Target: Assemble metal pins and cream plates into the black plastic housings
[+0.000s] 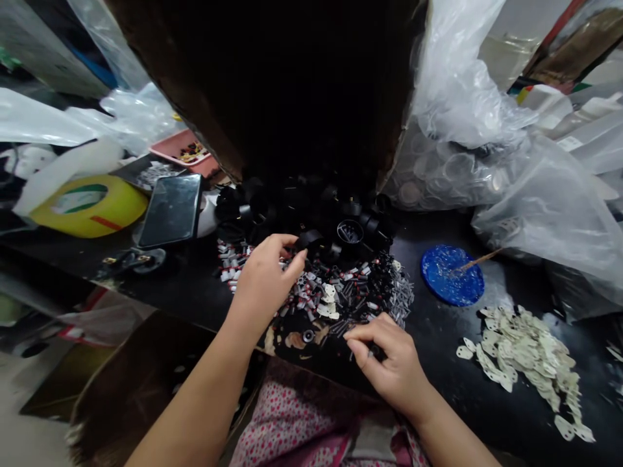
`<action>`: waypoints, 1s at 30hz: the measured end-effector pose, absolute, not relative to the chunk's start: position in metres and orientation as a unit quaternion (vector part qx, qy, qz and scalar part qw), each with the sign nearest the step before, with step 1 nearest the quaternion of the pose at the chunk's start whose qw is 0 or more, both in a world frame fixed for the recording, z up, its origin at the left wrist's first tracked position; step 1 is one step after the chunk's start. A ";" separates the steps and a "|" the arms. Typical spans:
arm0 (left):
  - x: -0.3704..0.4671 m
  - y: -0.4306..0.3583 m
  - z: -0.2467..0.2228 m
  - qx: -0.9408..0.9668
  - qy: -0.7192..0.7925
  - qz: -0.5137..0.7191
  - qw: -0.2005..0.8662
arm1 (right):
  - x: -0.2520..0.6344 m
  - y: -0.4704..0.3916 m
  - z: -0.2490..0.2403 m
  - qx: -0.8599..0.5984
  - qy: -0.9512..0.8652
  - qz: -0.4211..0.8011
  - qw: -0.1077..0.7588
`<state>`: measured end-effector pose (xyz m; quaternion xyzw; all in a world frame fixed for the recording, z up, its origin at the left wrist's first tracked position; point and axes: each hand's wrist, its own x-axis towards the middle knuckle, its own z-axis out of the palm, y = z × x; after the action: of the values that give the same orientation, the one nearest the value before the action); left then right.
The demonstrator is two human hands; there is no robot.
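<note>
My left hand (265,279) is over the heap of small parts, thumb and forefinger apart, fingertips close to a black round part (311,238). I cannot see it gripping anything. Nearer the table's front edge, my right hand (387,357) is closed in a pinch; a small bit shows at its fingers, too little to name. Between the hands lie many small grey, white and red-marked cylindrical pieces (306,292), dark screws or pins (357,292) and a few cream flat plates (328,303). One small black ring-shaped piece (308,335) lies at the front edge.
Behind the heap stands a big dark open box (292,84) with black round parts spilling out. To the right are a blue lid (452,275) with a stick and a pile of cream plates (530,353). At left sit a phone (171,211) and yellow tape (90,204).
</note>
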<state>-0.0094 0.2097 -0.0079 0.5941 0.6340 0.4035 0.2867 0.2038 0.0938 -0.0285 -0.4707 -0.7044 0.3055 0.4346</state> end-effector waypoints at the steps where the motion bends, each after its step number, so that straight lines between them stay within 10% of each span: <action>1: -0.011 0.208 -0.007 0.544 0.630 0.448 0.326 | 0.204 0.093 -0.028 -0.472 -0.703 0.308 0.435; 12: 0.021 0.107 -0.020 0.331 0.499 0.419 0.683 | 0.197 0.093 0.001 -0.568 -0.590 0.443 0.365; 30: 0.031 0.091 -0.039 0.169 0.475 0.488 0.712 | 0.220 0.120 -0.014 -0.656 -0.735 0.127 0.118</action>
<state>0.0309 0.0912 -0.0386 0.1689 0.4751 0.4883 0.7123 0.2200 0.1201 -0.0137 -0.6557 -0.7348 0.1274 0.1178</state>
